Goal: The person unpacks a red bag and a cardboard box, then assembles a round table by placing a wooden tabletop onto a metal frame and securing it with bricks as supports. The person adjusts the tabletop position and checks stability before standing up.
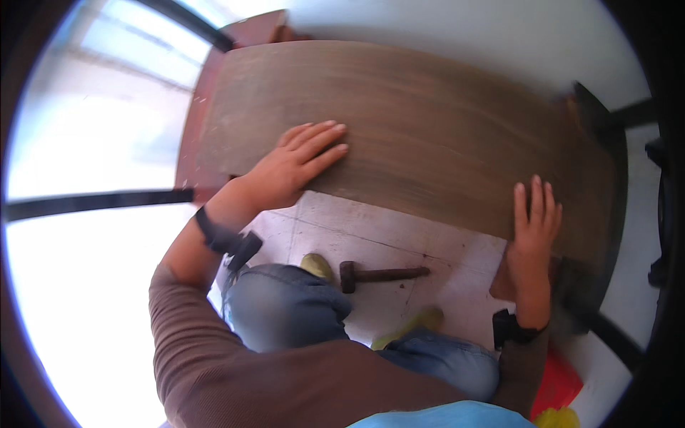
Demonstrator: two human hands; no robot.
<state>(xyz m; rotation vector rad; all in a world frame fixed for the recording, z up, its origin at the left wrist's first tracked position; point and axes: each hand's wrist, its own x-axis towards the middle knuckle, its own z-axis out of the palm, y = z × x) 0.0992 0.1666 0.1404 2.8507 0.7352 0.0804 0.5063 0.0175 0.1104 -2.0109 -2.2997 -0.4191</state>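
A long brown wooden board (pixel 421 114) stretches across in front of me, like a bench or table top. My left hand (pixel 296 160) lies on its near left part, palm down with the fingers stretched out to the right. Near the board's right end, my right hand (pixel 534 221) rests flat at the near edge, fingers pointing away from me. Neither hand holds anything. Below the board, a hammer (pixel 385 274) with a dark head and a wooden handle lies on the floor between my feet.
Pale tiles make up the floor (pixel 457 267). Reddish wood (pixel 203 143) borders the board's left end. A dark curved piece (pixel 606 164) stands at its right end, near a white wall (pixel 442 28). Something red (pixel 556 385) sits low at the right, beside a yellow item (pixel 556 419).
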